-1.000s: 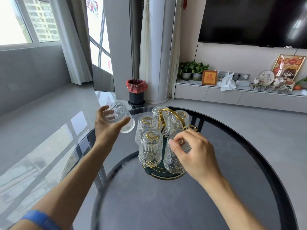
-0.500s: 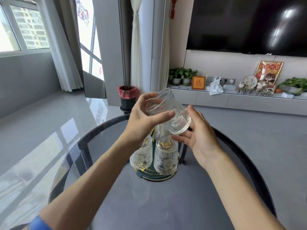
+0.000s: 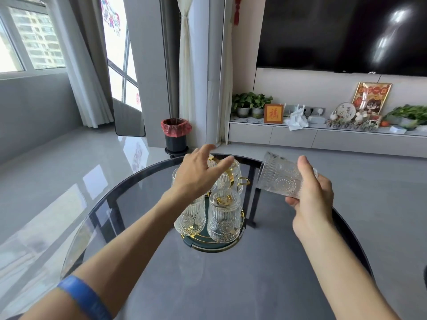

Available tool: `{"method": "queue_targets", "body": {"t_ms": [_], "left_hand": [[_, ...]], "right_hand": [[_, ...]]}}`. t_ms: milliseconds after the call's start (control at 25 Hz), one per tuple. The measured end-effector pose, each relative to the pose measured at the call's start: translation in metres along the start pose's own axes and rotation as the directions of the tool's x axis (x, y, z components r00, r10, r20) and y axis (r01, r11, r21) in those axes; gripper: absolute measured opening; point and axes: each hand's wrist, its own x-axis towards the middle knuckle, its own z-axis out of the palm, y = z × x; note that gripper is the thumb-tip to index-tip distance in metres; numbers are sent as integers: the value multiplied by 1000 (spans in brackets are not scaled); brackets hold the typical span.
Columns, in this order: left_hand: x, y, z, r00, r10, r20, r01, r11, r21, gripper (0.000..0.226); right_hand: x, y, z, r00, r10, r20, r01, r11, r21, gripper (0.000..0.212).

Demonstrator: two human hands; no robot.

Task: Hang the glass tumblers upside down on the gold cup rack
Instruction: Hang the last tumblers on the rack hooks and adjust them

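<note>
The gold cup rack (image 3: 244,181) stands on a dark round base (image 3: 212,244) in the middle of the table. Several patterned glass tumblers hang on it upside down; the nearest one (image 3: 223,215) is at the front right. My left hand (image 3: 198,174) hovers over the rack's top with its fingers spread, holding nothing, and it hides part of the rack. My right hand (image 3: 312,195) holds one more glass tumbler (image 3: 280,179) tilted on its side, to the right of the rack and above the table.
The round dark glass table (image 3: 231,285) has its far edge just behind the rack. On the floor beyond it stands a black bin with a red liner (image 3: 176,135). A low white cabinet (image 3: 323,137) with plants and ornaments runs along the back wall.
The tumbler has passed from my left hand to my right hand and moved right of the rack. My left hand has let go and opened over the rack.
</note>
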Motion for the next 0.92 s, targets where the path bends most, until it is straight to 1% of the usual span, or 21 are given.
{"method": "queue_targets", "body": {"t_ms": [40,80,120,160,240,320,400,440,520,600,680,720,760,920], "left_hand": [[0,0,7,998,-8,63,1,994,109,71],[0,3,12,995,-8,95,-11,980,197,68],[0,4,18,995,-4,96,-20,970,243,63],[1,5,22,996,4,87,-25,967,253,58],[2,4,23,995,12,97,-32,978,208,50],[6,-1,19,983,38,179,-67,985,161,44],[10,-8,12,959,74,274,-116,983,142,40],[12,-10,9,946,86,311,-131,983,129,38],[16,-13,5,927,96,362,-138,986,91,34],[18,-12,2,916,106,387,-141,988,62,31],[19,-11,0,906,121,405,-143,989,24,30],[19,-10,-1,902,127,413,-140,990,0,29],[18,-10,-2,897,131,421,-136,991,-19,29],[17,-7,-5,884,138,446,-129,990,-51,31]], "right_hand": [[1,2,-2,999,-37,-17,36,999,-30,67],[1,5,-2,998,-65,-26,64,997,-52,63],[0,8,-2,996,-82,-30,80,994,-71,59],[0,12,-2,995,-96,-32,92,992,-90,56],[0,19,-2,991,-133,-20,130,984,-121,56],[1,22,-3,981,-195,7,194,970,-147,60],[3,21,-4,955,-292,44,295,933,-207,61],[3,20,-3,931,-356,78,364,897,-251,60],[-1,18,0,855,-483,186,518,789,-330,56],[-8,17,7,761,-567,316,649,661,-377,52],[-12,19,14,655,-610,447,756,510,-411,52],[-12,21,18,608,-611,507,794,438,-422,51],[-12,23,21,575,-596,561,817,383,-431,51],[-7,34,23,488,-471,735,872,228,-433,51]]}}
